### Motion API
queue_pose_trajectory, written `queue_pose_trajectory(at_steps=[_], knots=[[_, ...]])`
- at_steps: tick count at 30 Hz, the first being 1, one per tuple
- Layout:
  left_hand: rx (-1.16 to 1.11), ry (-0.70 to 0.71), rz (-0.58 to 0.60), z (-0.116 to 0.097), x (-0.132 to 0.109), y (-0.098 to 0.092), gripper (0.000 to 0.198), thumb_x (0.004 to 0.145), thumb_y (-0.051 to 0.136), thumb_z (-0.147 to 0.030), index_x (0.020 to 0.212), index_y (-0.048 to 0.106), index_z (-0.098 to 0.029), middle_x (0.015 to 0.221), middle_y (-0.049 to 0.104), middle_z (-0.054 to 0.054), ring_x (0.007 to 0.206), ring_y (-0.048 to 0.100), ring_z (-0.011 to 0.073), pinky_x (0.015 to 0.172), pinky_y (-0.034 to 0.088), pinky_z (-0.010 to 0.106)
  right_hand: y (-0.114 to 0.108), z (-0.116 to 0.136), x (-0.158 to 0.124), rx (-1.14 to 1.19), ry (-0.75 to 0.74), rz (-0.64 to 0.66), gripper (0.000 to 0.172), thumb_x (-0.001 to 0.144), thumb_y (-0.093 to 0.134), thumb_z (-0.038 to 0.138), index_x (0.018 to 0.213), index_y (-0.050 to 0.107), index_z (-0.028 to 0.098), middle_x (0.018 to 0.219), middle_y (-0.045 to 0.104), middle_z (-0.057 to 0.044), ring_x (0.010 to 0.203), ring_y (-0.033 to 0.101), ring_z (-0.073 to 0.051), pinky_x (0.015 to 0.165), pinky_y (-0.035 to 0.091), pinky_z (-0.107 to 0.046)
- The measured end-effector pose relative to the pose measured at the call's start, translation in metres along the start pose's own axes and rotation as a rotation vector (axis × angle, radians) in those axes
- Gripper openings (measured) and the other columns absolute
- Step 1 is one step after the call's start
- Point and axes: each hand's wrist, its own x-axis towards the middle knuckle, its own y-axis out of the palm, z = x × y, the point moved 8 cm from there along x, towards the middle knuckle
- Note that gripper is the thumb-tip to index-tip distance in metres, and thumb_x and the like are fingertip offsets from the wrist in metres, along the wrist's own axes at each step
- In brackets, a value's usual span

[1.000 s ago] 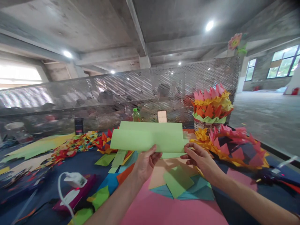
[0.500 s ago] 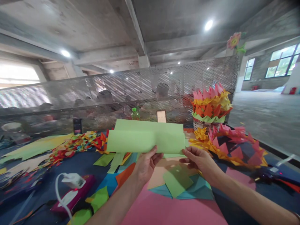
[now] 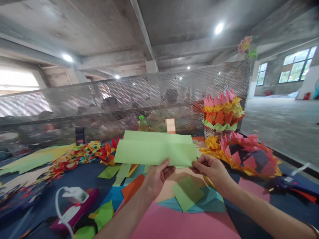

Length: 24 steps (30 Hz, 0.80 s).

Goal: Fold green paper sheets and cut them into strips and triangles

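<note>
A light green sheet of paper [image 3: 149, 151], folded over lengthwise, is held up above the table. My left hand [image 3: 159, 177] pinches its lower edge near the middle, thumb in front. At the lower right corner my right hand [image 3: 209, 167] grips the same sheet between thumb and fingers. Below lie a green paper square [image 3: 187, 192], blue-green sheets [image 3: 214, 199] and a large pink sheet [image 3: 184, 222]. An orange paper piece [image 3: 133, 188] rests beside my left forearm.
A purple power strip [image 3: 77, 209] with a white plug sits at left. Behind it are colourful paper scraps [image 3: 72, 159]. To the right stand a tiered paper-petal basket [image 3: 223, 114], a pink-and-yellow petal ring [image 3: 251, 162] and a dark blue glue gun [image 3: 284, 184]. A perforated metal screen [image 3: 149, 86] closes the back.
The folded green sheet tips slightly, its upper edge now lower. Both hands keep their hold on the lower edge. The whole view has shifted a little.
</note>
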Motion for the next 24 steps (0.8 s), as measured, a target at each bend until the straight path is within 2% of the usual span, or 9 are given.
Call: queue_pose_trajectory(at_steps=[5,10,14,17,20,24], knots=[[0.040,-0.055,0.080,0.012,-0.005,0.009,0.020,0.072,0.076,-0.011,0.091,0.071,-0.009,0.089,0.075,0.010,0.076,0.071,0.0182,0.075,0.061,0.028,0.004,0.003,-0.005,-0.047,-0.029,-0.025,0.040,0.053,0.088,0.041,0.059,0.053,0.021,0.054,0.060,0.003,0.056,0.063,-0.015,0.060,0.053,-0.029],[0.027,-0.029,0.033,0.014,-0.006,0.006,0.030,0.065,0.079,-0.006,0.094,0.071,-0.011,0.085,0.075,0.007,0.074,0.070,0.0172,0.075,0.060,0.029,0.012,0.004,-0.010,-0.037,-0.030,-0.008,0.044,0.051,0.088,0.040,0.061,0.049,0.022,0.056,0.058,0.005,0.056,0.062,-0.015,0.062,0.053,-0.029],[0.041,0.007,0.062,0.011,-0.006,0.008,0.037,0.067,0.077,-0.005,0.103,0.070,-0.014,0.095,0.074,0.007,0.085,0.070,0.0195,0.077,0.060,0.031,0.017,0.000,-0.011,0.015,-0.001,0.042,0.048,0.055,0.087,0.040,0.081,0.052,0.023,0.070,0.065,0.003,0.067,0.066,-0.015,0.070,0.055,-0.030],[0.061,0.025,0.070,0.009,-0.008,0.009,0.041,0.068,0.076,-0.005,0.106,0.069,-0.015,0.100,0.073,0.008,0.088,0.069,0.0206,0.077,0.060,0.031,0.018,-0.008,-0.009,0.039,0.051,0.094,0.055,0.058,0.086,0.043,0.095,0.050,0.023,0.069,0.065,0.004,0.066,0.067,-0.015,0.069,0.055,-0.030],[0.077,0.018,0.066,0.009,-0.009,0.010,0.041,0.068,0.076,-0.006,0.107,0.069,-0.015,0.099,0.073,0.008,0.087,0.070,0.0203,0.077,0.060,0.030,0.019,-0.016,-0.007,0.015,0.104,0.150,0.052,0.058,0.086,0.043,0.093,0.056,0.019,0.067,0.067,0.001,0.063,0.067,-0.015,0.065,0.055,-0.029],[0.090,0.019,0.064,0.010,-0.008,0.009,0.040,0.068,0.076,-0.006,0.107,0.069,-0.014,0.100,0.073,0.009,0.085,0.070,0.0198,0.076,0.060,0.030,0.019,-0.013,-0.008,-0.030,0.106,0.152,0.049,0.058,0.086,0.042,0.092,0.061,0.017,0.070,0.068,0.000,0.065,0.067,-0.014,0.064,0.054,-0.025]])
